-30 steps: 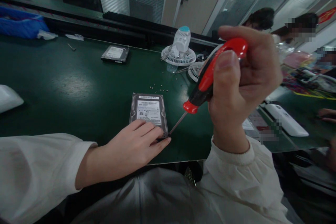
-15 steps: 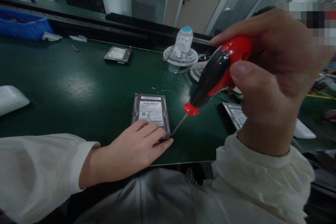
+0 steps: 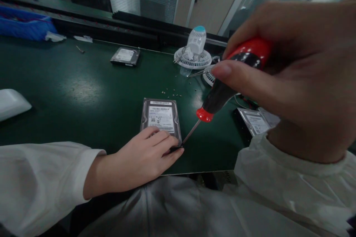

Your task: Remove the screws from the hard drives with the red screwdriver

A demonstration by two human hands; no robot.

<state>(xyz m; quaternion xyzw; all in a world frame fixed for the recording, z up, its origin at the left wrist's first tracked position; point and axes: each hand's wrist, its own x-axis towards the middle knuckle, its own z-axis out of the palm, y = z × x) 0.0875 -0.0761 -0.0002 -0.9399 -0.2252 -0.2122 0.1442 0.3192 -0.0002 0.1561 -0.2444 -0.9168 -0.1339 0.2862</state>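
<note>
A hard drive [image 3: 161,113] with a white label lies flat on the green table, close to its front edge. My left hand [image 3: 141,155] grips the drive's near end, fingers over the top and thumb along the front side. Wrapped around the handle of a red and black screwdriver [image 3: 219,96] is my right hand [image 3: 289,74]. The screwdriver is tilted, its tip at the drive's near right corner. Whether the tip sits in a screw is too small to make out. Several tiny screws [image 3: 172,93] are scattered just beyond the drive.
Another hard drive [image 3: 125,56] lies farther back, and more drives [image 3: 254,120] lie at the right. A small white fan [image 3: 193,57] stands at the back beside tweezers [image 3: 197,73]. At far left are a white object [image 3: 12,104] and a blue bin [image 3: 26,24].
My right hand has turned around the screwdriver handle and shifted right, its thumb now lying across the handle. The screwdriver tip stays at the drive's corner; my left hand has barely moved.
</note>
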